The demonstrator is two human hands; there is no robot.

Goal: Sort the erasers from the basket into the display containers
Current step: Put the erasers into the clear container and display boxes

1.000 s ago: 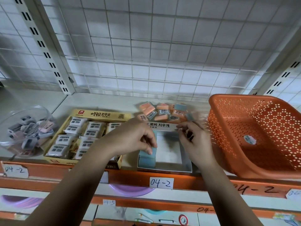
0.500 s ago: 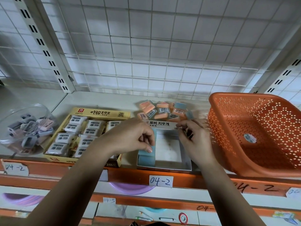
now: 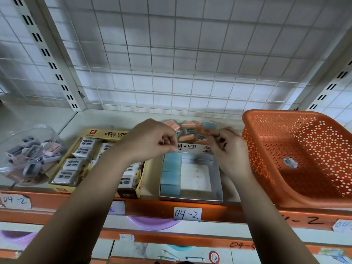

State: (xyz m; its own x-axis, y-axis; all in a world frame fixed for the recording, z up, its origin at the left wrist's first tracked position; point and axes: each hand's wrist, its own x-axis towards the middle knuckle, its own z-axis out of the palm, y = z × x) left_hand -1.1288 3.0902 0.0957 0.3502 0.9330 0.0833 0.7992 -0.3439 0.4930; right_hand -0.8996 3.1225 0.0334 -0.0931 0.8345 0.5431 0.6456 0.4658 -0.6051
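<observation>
In the shallow white cardboard tray (image 3: 190,200) at the shelf front, smooth pale-blue rectangular erasers (image 3: 170,178) lie in one column against the left wall; count four, ends touching. Your left hand (image 3: 152,141) hovers curled just above the rearmost block; grip undetermined. Your right hand (image 3: 230,151) is curled and blurred; cannot tell either. Behind the tray: heap of loose orange and blue wrapped erasers (image 3: 190,130). Right: one orange perforated plastic basket (image 3: 266,119). Left: one yellow carton (image 3: 106,133) of white wrapped blocks.
</observation>
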